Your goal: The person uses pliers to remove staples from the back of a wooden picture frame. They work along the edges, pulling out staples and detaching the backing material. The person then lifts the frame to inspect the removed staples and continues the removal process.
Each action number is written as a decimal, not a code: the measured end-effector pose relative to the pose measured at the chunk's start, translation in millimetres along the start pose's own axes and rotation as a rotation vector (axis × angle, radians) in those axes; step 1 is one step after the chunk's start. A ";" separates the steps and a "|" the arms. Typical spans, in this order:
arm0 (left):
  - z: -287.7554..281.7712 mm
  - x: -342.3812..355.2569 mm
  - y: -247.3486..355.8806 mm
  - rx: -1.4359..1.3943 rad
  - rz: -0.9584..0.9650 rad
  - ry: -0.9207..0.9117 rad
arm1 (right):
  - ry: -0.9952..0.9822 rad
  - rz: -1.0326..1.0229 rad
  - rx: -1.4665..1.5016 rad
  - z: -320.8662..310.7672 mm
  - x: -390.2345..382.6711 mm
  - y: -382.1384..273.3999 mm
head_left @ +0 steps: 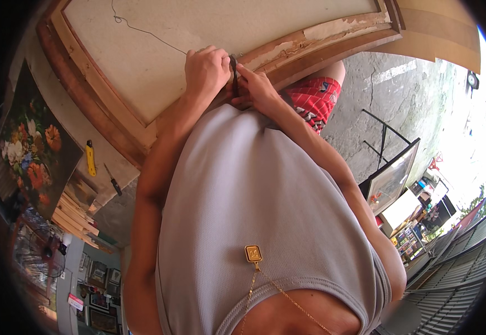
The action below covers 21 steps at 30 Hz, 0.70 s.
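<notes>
A large wooden picture frame [310, 39] lies back side up in front of me, with a pale backing panel [176, 19] inside it. A thin wire [148, 33] with a small twisted loop runs across the panel to my left hand [205, 67]. That hand is closed on the wire's near end, by the frame's near edge. Close beside it, my right hand [258, 92] has its fingers closed round a narrow dark curved thing [233, 71]. Its kind is mostly hidden by the fingers. What lies between the two hands cannot be made out fully.
To the left lie a yellow utility knife [90, 158], a screwdriver [112, 180], a flower painting [36, 148] and several wooden strips [75, 218]. Brown board [438, 28] stands at the far right. A framed picture [391, 173] leans on a black stand at the right.
</notes>
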<state>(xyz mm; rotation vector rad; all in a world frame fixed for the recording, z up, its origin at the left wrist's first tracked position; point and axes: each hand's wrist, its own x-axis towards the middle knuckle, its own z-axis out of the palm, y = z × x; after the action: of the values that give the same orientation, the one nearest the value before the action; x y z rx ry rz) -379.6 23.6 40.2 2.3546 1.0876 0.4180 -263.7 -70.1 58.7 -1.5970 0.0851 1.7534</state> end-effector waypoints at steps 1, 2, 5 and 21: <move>0.6 -0.1 -0.3 -0.006 0.000 0.008 | 0.001 0.008 0.007 -0.5 0.9 0.8; 1.7 -0.3 -1.0 -0.012 0.000 0.016 | -0.005 0.008 0.014 -0.9 1.5 1.6; 2.9 -1.0 -1.3 -0.027 0.004 0.030 | -0.019 0.010 0.028 -2.7 3.3 3.9; 11.0 -18.8 15.8 0.000 -0.026 0.120 | 0.144 0.029 0.166 13.7 2.9 4.8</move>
<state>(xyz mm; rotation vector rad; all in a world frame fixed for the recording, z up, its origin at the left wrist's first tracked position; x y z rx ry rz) -376.6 -3.1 38.9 2.3375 1.1713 0.5557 -277.6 -65.2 57.1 -1.6045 0.3162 1.6065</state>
